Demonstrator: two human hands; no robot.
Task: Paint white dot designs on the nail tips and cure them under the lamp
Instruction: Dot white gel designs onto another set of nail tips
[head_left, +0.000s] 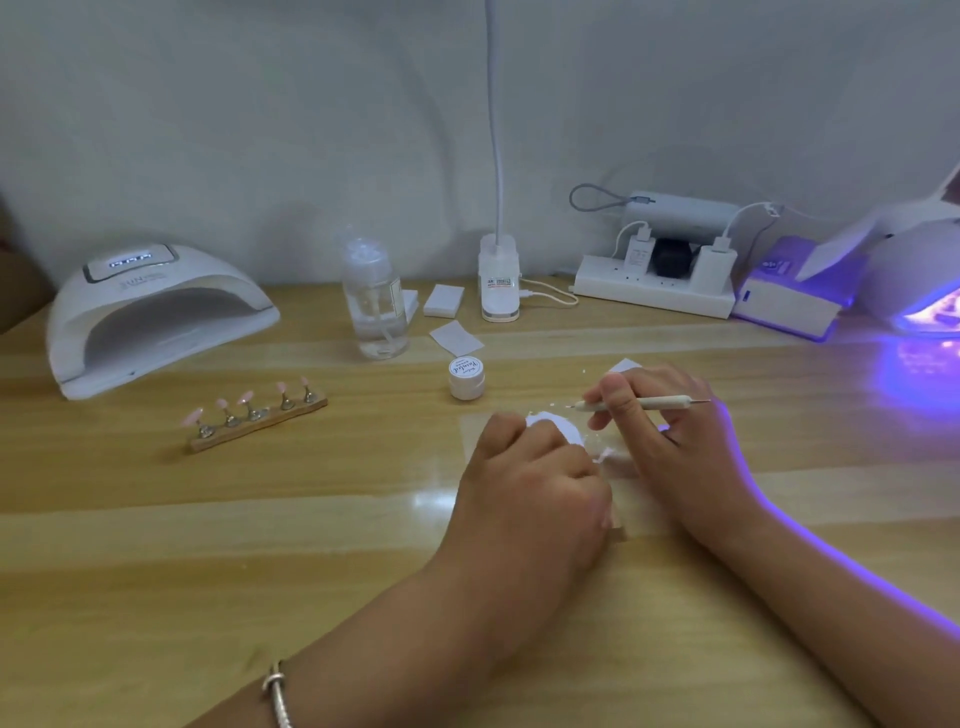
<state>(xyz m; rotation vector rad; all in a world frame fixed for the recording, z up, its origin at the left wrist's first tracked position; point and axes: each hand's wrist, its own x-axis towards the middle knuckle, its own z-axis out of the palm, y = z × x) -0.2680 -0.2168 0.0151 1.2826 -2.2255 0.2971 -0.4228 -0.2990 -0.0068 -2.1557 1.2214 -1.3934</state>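
Wooden table (156, 545), your two forearms coming in from the near edge.

White curing lamp (156, 312) at far left: display lit, mouth dark, nothing visible inside. A second lamp (924, 280) at far right glows violet; what it holds you cannot tell from here.

Clear pump bottle (375, 301) stands mid-table toward the back.

Wooden stand (258, 422) sits left of centre, just in front of the white lamp, well apart from both hands. Five pink nail tips (244, 401) are mounted on it. No white dots show, though the tips are too small to be sure.

Your left hand (524, 483) rests on the table, fingers curled round a white wipe (553, 423). Your right hand (675, 436) pinches the dotting tool (649, 402) between thumb and fingers, its tip pointing left just above the wipe.

Small white gel pot (466, 378) sits beyond your left hand, lid on.

Judgement: this looks like tool-wiping. Dotting appears either not begun or paused, and curing in the white lamp is left to do.
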